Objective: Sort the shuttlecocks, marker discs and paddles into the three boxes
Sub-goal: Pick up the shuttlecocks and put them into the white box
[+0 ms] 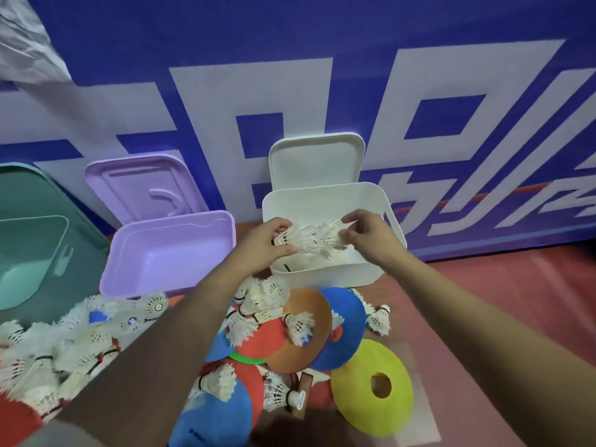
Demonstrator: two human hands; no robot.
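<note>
Left hand [266,245] grips cork end, right hand [366,235] pinches skirt end of nested row of white feather shuttlecocks [309,237], held over white plastic box [325,277]. Prob v. light, feathers brittle: hold by corks, w/o squeezing.

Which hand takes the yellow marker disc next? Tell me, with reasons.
Right. The yellow marker disc lies off to the right, nearer the right hand; the left hand would reach across. Both must first release the shuttlecock stack over the white box.
</note>
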